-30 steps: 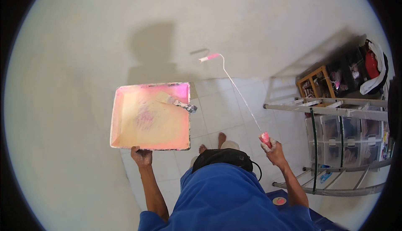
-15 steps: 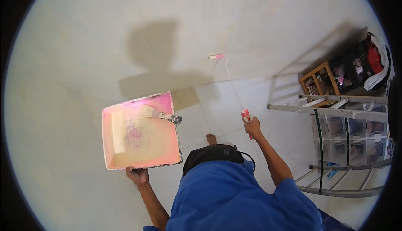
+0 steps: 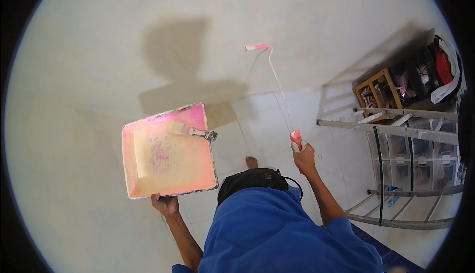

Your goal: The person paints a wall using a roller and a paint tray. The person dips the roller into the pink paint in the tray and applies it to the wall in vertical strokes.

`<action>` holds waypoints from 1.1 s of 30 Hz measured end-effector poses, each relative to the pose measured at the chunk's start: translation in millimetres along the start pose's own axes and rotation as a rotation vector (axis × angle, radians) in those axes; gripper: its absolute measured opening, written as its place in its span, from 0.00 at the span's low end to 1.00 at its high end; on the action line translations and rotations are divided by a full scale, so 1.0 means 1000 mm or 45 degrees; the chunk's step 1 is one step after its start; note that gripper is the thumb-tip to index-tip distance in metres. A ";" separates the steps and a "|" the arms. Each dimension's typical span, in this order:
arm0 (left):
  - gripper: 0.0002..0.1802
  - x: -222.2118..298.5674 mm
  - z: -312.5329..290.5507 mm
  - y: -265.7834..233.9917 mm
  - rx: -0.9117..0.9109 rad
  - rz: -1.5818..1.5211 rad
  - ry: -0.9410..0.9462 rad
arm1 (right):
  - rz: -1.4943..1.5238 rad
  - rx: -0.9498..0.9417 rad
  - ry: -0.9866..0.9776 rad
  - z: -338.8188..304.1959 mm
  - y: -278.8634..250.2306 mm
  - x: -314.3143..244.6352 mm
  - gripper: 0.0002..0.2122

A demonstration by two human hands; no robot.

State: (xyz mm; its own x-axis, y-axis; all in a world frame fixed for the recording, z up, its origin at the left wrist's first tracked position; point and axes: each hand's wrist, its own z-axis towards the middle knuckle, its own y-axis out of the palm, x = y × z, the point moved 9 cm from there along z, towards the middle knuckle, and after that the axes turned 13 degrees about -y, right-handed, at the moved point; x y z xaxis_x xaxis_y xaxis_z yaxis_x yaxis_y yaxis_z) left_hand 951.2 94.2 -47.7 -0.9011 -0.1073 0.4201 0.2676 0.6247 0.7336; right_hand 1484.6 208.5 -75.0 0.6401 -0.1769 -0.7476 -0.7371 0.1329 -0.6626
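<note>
My left hand (image 3: 166,204) grips the near edge of a paint tray (image 3: 129,174), its fingers partly hidden beneath. The tray is stained pink and cream, with pale paint inside. A paintbrush (image 3: 202,134) lies across its far right part, the dark-smeared handle sticking out over the rim. My right hand (image 3: 304,159) is closed around the red handle of a paint roller (image 3: 279,82). Its long thin rod reaches away from me to a small pink-and-white roller head (image 3: 257,47), which is against the pale wall (image 3: 297,21) or very close to it.
A metal ladder (image 3: 386,129) stands at the right, in front of clear plastic drawers (image 3: 420,161). Beyond it, a wooden rack (image 3: 378,89) and a red item (image 3: 443,68) sit by the wall. White tiles (image 3: 267,124) cover the floor; my bare foot (image 3: 252,162) shows.
The roller head has moved farther up the wall. My right hand has shifted slightly right and nearer to me. The tray has moved slightly, still in my left hand.
</note>
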 end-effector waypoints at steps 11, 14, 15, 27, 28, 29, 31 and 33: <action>0.15 0.009 0.008 0.019 -0.120 0.154 -0.071 | 0.038 0.092 0.028 0.039 0.085 0.080 0.12; 0.16 0.014 0.014 0.009 -0.228 0.151 -0.117 | 0.094 0.095 0.032 0.032 0.065 0.067 0.11; 0.16 0.012 0.013 0.011 -0.230 0.145 -0.124 | 0.161 0.056 0.072 0.028 0.057 0.061 0.11; 0.15 0.005 0.008 0.024 -0.268 0.135 -0.166 | 0.144 0.065 0.058 -0.039 -0.018 -0.004 0.12; 0.15 0.008 0.012 0.016 -0.268 0.133 -0.162 | 0.145 0.063 0.054 -0.042 -0.009 0.002 0.12; 0.16 0.009 0.015 0.013 -0.315 0.127 -0.173 | 0.189 0.031 0.101 -0.045 0.009 0.014 0.12; 0.16 0.007 0.017 0.017 -0.364 0.123 -0.190 | 0.232 0.003 0.151 -0.043 0.038 0.037 0.12; 0.18 0.006 0.015 0.017 -0.177 0.148 -0.132 | 0.184 -0.096 0.230 -0.039 0.075 0.064 0.14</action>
State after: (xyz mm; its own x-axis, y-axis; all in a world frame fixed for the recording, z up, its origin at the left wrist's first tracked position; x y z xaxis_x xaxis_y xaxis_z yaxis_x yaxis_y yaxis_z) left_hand 945.4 115.7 -40.9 -0.8899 0.0441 0.4541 0.4097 0.5149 0.7530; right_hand 1461.5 169.2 -170.7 0.4829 -0.3336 -0.8096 -0.8365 0.0977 -0.5392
